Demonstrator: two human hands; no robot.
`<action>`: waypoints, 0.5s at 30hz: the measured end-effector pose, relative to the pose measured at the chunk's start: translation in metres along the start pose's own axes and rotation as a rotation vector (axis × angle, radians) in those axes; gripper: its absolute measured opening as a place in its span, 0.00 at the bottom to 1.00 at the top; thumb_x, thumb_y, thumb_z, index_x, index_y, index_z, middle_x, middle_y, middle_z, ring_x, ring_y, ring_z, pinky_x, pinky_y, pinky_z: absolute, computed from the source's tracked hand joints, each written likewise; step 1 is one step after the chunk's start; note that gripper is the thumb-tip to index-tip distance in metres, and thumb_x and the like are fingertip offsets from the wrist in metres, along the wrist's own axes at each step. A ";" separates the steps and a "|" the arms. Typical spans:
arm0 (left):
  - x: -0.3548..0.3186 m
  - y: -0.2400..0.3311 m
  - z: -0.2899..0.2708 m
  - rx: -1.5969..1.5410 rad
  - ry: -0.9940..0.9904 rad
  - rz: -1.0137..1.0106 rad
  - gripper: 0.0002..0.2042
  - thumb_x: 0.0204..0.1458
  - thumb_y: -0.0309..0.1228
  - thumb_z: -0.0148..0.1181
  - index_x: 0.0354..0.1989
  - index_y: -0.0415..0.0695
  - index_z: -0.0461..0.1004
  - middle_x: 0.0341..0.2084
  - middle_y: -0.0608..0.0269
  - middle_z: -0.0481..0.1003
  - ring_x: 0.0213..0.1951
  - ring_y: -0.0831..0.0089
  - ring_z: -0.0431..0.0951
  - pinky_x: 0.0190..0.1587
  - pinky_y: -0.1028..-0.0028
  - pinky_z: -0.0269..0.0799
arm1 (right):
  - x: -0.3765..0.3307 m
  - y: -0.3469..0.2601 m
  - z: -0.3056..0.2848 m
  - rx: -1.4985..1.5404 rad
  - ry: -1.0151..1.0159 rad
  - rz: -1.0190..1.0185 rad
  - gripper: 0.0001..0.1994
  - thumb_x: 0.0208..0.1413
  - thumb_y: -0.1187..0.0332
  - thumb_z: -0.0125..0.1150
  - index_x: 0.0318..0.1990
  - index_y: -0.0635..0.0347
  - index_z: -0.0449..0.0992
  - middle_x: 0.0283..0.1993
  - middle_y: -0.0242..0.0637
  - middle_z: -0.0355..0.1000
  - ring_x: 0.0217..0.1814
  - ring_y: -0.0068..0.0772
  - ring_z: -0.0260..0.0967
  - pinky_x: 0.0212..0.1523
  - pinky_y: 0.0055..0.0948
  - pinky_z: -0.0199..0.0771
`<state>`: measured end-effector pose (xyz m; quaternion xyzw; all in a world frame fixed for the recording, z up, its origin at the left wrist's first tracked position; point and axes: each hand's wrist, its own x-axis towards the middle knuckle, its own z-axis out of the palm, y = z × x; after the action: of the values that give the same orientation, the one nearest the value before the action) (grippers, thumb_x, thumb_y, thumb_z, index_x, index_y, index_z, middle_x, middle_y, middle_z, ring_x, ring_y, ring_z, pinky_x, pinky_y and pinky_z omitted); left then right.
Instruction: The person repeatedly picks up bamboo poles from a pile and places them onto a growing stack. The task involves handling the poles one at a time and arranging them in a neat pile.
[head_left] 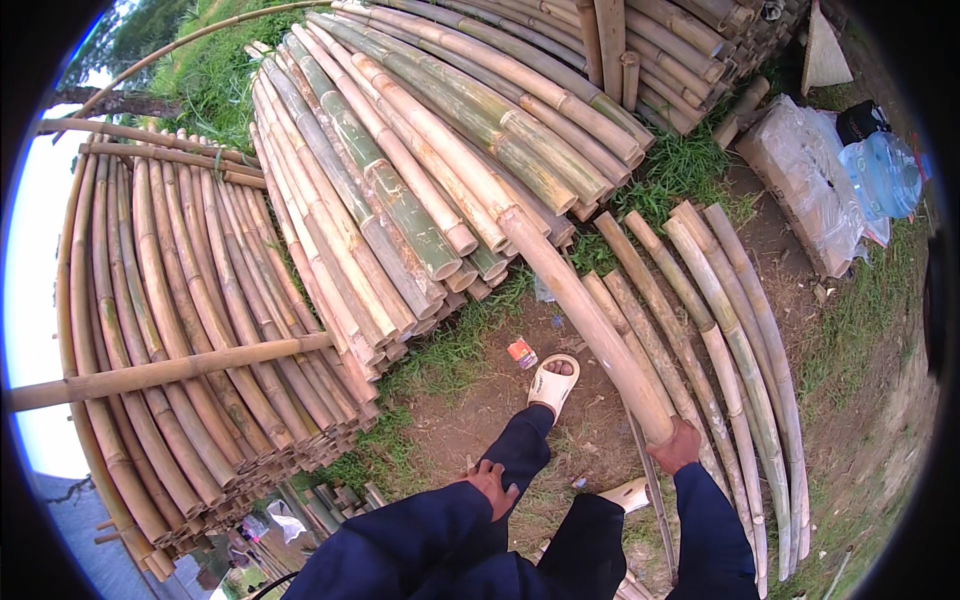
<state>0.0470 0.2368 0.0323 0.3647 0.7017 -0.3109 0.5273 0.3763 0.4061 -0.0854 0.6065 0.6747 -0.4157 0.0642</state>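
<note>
My right hand [676, 446] is closed round the near end of a thick, pale bamboo pole [590, 330]. This pole slants away to the upper left, and its far part lies on top of a big pile of bamboo poles [400, 205]. My left hand [491, 488] rests on my dark trouser leg near the knee, fingers apart, holding nothing. Right beside the gripped pole, several loose bamboo poles [715, 345] lie side by side on the ground. A thin, dark strip [652, 490] runs down past my right wrist.
Another bamboo stack [190, 320] stands at the left under a crosswise pole [170, 372]. More poles lie stacked at the top right. A plastic-wrapped carton [800, 180] and a clear blue water jug [885, 175] sit at the right. A small red packet [522, 353] lies by my sandal [554, 382].
</note>
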 end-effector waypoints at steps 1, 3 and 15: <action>0.000 0.002 0.001 0.023 -0.016 -0.001 0.34 0.62 0.54 0.52 0.70 0.44 0.63 0.67 0.50 0.64 0.67 0.44 0.66 0.71 0.49 0.59 | -0.013 0.008 -0.001 0.009 -0.010 0.008 0.26 0.30 0.58 0.77 0.38 0.67 0.79 0.37 0.56 0.78 0.43 0.59 0.77 0.49 0.49 0.77; 0.002 0.004 0.003 0.056 -0.028 0.034 0.34 0.62 0.55 0.51 0.70 0.44 0.62 0.67 0.49 0.63 0.68 0.44 0.66 0.70 0.49 0.59 | -0.027 0.012 -0.005 0.028 -0.024 0.033 0.27 0.31 0.57 0.76 0.39 0.68 0.79 0.38 0.56 0.77 0.44 0.60 0.77 0.49 0.49 0.76; 0.010 -0.013 -0.021 -0.069 -0.010 0.090 0.35 0.61 0.55 0.52 0.70 0.42 0.63 0.65 0.46 0.65 0.66 0.42 0.67 0.70 0.46 0.57 | 0.206 -0.202 -0.051 -0.209 0.345 -0.109 0.27 0.35 0.59 0.77 0.41 0.70 0.78 0.35 0.60 0.79 0.41 0.62 0.79 0.47 0.51 0.80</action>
<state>0.0235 0.2495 0.0286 0.3761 0.6923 -0.2642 0.5563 0.1683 0.6132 -0.0764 0.6213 0.7471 -0.2361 -0.0124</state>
